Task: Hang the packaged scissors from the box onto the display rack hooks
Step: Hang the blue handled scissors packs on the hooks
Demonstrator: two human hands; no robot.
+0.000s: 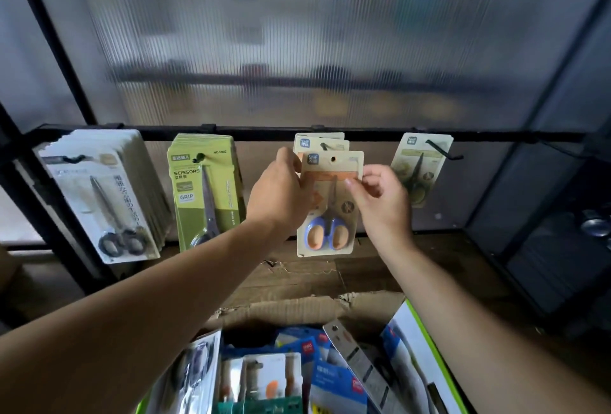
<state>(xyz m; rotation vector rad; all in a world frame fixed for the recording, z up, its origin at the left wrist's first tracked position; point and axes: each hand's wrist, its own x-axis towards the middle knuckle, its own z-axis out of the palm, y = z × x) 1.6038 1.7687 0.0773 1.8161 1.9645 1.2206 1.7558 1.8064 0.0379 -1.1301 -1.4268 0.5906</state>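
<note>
A ribbed translucent panel [297, 43] fills the background, with a black rail [251, 133] running across it and a worn wooden floor [297, 281] below. Both hands hold one packaged pair of scissors [329, 205] up in front of the rail, just below and in front of the hook [324, 146] that already carries two matching cards [322, 142].

The pack stands upright: its long axis runs from 12 to 6 o'clock, hang hole at 12, blades pointing up, blue and orange handles at 6. The left hand [281, 189] grips the card's left edge, fingers curled behind it and thumb along the side. The right hand [383, 202] pinches the right edge near the top between thumb and forefinger, the other fingers loosely curled. The hole is not on the hook.

At 9 o'clock from the pack hang a thick stack of green scissor packs [206, 189] and, farther out, a stack of white packs with black handles [105, 195]. At 3 o'clock a single pale green pack [420, 169] hangs on its own hook (tilted a little). At 6 o'clock, well below, sits the open cardboard box [297, 311] crowded with more packaged goods.
</note>
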